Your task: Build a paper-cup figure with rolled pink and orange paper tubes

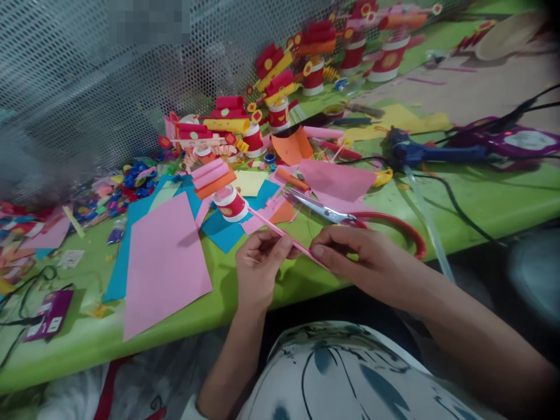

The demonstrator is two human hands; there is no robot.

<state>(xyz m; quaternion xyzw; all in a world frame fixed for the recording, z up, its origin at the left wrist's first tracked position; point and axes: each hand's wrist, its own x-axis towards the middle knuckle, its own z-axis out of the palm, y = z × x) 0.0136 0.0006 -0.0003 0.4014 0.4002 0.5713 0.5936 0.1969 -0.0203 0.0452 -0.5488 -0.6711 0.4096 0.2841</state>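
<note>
A thin pink paper strip runs slantwise between my hands, above the front edge of the table. My left hand pinches it near its middle, thumb on top. Toward its lower right end, my right hand holds it between thumb and fingers. Just beyond my hands stands a red and white paper cup with pink and orange paper rolls above it. Red-handled scissors lie behind my right hand, their handles partly hidden by it.
A large pink sheet over blue paper lies left of my hands. A blue glue gun with a clear glue stick and cables lies right. Decorated cups line the back near a perforated metal panel. A purple power box sits at front left.
</note>
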